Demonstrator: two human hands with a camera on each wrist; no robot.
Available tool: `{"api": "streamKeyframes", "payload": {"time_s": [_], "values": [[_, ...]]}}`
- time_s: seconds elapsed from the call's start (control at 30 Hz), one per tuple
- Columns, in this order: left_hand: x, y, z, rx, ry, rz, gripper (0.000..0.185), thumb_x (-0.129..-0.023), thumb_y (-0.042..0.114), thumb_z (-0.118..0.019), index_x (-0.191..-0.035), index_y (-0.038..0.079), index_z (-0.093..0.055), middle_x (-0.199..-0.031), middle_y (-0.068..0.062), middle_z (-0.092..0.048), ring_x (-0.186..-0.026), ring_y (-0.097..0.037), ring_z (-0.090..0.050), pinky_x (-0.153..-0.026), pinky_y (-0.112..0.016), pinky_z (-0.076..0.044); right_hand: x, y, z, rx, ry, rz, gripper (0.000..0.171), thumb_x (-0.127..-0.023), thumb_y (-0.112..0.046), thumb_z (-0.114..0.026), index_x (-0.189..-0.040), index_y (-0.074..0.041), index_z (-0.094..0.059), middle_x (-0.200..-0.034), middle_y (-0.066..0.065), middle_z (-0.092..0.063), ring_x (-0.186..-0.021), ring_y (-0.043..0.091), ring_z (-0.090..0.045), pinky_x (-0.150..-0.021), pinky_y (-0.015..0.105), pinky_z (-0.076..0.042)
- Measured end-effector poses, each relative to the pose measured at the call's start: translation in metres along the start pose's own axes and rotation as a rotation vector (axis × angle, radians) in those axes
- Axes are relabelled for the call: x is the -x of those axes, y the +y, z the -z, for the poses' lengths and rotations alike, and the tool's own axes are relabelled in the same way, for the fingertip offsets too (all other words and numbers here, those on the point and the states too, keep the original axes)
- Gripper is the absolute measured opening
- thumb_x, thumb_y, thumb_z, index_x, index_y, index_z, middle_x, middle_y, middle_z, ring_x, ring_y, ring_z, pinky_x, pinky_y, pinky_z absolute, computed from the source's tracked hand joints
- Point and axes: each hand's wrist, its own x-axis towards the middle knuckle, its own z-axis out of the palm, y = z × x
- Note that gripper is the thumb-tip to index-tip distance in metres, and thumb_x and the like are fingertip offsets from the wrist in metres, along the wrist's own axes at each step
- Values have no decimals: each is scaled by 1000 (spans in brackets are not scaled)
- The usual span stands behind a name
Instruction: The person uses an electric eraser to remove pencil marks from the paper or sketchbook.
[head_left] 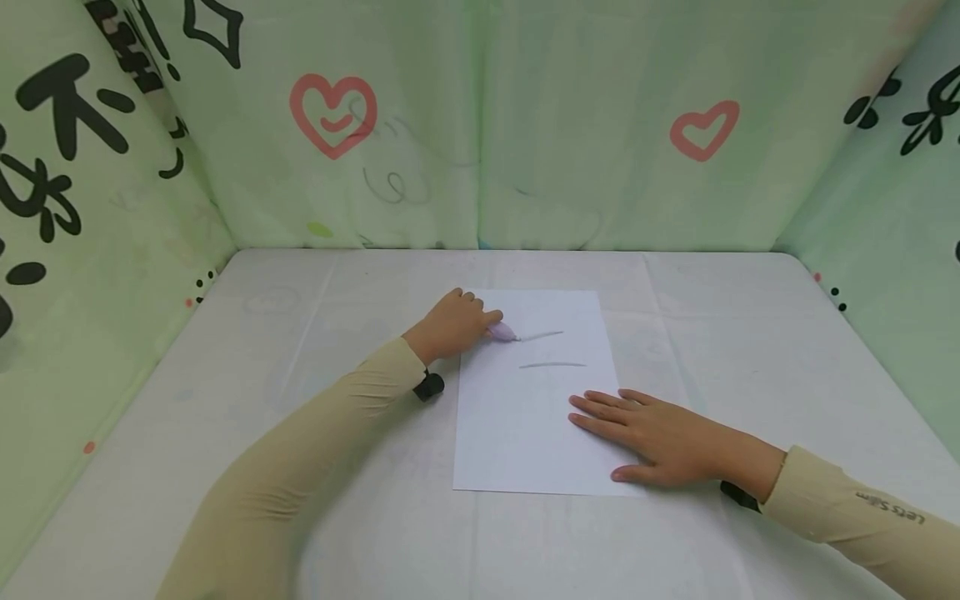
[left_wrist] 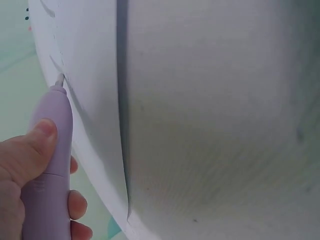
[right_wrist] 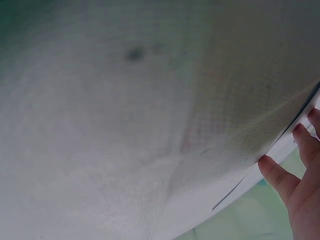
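Left of the sheet of paper (head_left: 525,442), we see the left sleeve (head_left: 285,450), cut off at the bottom of the head view, its forearm slanting up toward the sheet. A black wrist device (head_left: 430,387) pokes out, partly hidden under the wrist. The left hand (head_left: 453,325) covers the sheet's upper left corner, fingers curled around a lilac pen-like tool (head_left: 501,332). From the head we make out only its front end; the left wrist view bares more, thumb along one side and fingertips wrapping the other, yet its back end is cut off. Its narrow tip stands over the sheet's upper part, at the left end of a grey upper line (head_left: 543,336); whether it presses, we cannot tell. A lower line (head_left: 552,364) lies nearer the sheet's middle. On the sheet's lower right, the right hand (head_left: 660,437) lies palm down, fingers extended and thumb apart, holding nothing and hiding part of the right edge; the right wrist view cuts off much of it. Right of the sheet, we find the right sleeve (head_left: 847,508), running out of view, its lettering upside down and hard to read.
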Motion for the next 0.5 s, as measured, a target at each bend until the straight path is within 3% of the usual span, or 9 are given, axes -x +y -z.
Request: {"api": "streamKeyframes", "payload": {"time_s": [0.17, 0.5], "values": [[-1, 1, 1, 3, 1, 0, 23, -96, 31, -50, -114, 17, -54, -91, -9, -67, -88, -25, -62, -82, -35, -45, 0, 0, 1, -8, -11, -6, 68, -93, -53, -45, -148, -16, -28, -154, 4, -30, -141, 19, -29, -101, 46, -33], [-1, 3, 3, 6, -8, -3, 22, -96, 31, -50, -113, 17, -55, -90, -10, -67, -88, -25, -62, -81, -35, -46, 0, 0, 0, 5, 0, -1, 68, -93, -52, -46, -147, -16, -29, -153, 5, -31, -141, 18, -29, -101, 45, -32]]}}
